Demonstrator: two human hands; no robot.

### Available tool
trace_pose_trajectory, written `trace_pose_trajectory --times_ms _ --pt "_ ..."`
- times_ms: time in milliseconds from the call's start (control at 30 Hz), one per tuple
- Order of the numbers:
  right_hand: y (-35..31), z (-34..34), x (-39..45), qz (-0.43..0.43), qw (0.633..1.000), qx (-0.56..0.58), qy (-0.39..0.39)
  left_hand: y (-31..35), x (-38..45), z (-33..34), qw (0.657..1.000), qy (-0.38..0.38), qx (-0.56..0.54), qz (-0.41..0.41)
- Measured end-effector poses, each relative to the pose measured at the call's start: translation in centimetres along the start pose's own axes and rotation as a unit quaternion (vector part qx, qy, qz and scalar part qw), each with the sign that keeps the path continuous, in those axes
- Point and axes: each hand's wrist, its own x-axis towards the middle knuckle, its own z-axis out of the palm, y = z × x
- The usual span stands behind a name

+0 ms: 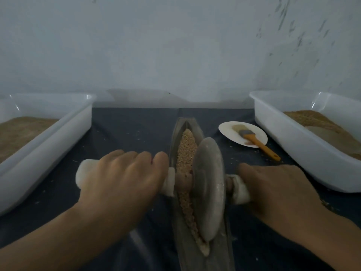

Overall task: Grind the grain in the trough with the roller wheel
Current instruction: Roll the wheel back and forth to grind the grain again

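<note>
Lengthwise, trough (195, 192) away from person.

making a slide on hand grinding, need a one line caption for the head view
Both hands, left and right, grip the roller wheel handles over grain in the trough.

1. A pale, bluish-white wall (156, 45) fills the upper half of the view – dim, even light.
2. Toward 1 o'clock the wall shows dark scuff marks (297, 32).
3. A dark cloth (127, 124) covers the work surface, flecked with pale crumbs – it meets the wall at 12 o'clock.
</note>
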Motion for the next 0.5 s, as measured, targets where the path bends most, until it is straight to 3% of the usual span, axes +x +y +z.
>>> trace_pose_trajectory --times_ms 167,367,500 --pt "1.2 2.3 4.4 0.017 1.000 -0.019 0.005 -1.7 3.9 5.1 0.989 -0.121 0.058 -0.054" --pt "3.0 4.1 12.2 0.079 0.994 -0.076 0.029 -4.7 8.8 10.1 0.977 -0.152 0.014 -0.150" --pt "1.6 1.9 8.9 0.034 0.996 -0.074 0.025 -3.1 5.7 7.4 0.974 -0.171 -0.011 -0.150"
